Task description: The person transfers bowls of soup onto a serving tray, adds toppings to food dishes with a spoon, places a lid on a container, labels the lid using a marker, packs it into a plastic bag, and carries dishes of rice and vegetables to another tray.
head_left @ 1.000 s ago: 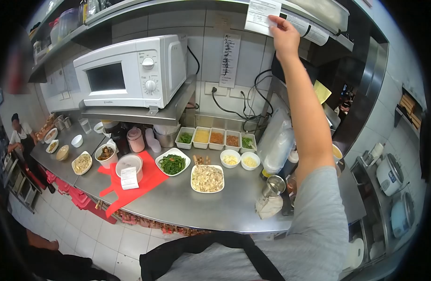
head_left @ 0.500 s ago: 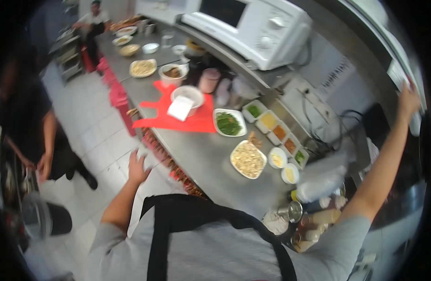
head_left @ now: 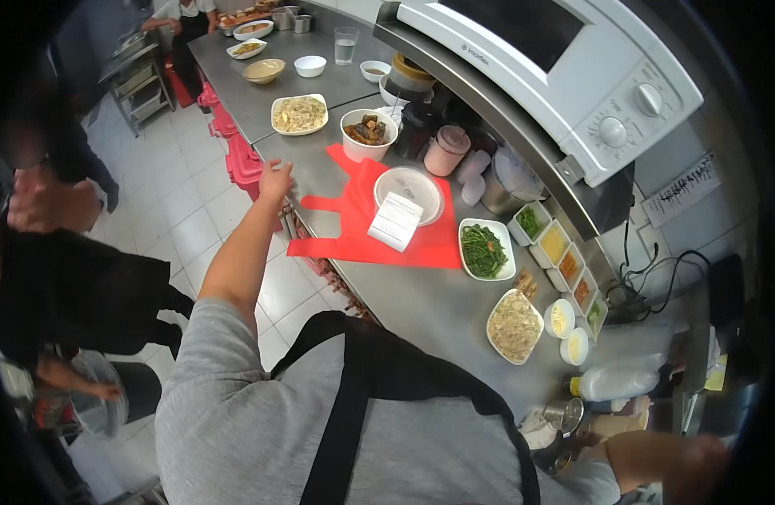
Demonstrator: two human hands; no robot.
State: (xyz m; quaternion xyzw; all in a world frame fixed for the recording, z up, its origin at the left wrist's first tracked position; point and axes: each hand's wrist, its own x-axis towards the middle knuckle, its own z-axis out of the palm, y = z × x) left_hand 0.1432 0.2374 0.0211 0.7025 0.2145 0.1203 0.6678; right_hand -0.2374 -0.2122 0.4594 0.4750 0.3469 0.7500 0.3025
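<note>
My left hand [head_left: 276,179] is over the counter's left edge, holding nothing, its fingers loosely bent and apart. Closest to it are a flat red plastic bag [head_left: 354,236] and a white bowl of dark cooked food [head_left: 366,135]. A round lidded container [head_left: 411,189] rests on the bag, with a white printed slip [head_left: 396,220] lying against it. Down at the lower right, my right hand [head_left: 699,467] is smeared by motion, so its fingers cannot be made out. Right of the bag sits a square dish of green vegetables [head_left: 486,251].
A dish of pale chopped food [head_left: 515,326] stands near me, beside small topping tubs [head_left: 564,257]. A white oven [head_left: 556,76] overhangs the counter on a shelf. Co-workers in dark clothing [head_left: 84,286] stand at the left, by a grey bin [head_left: 139,383].
My left hand has swung forward to the counter edge. My right hand has dropped from the upper right to the lower right. The view has shifted, and a co-worker has come nearer.
</note>
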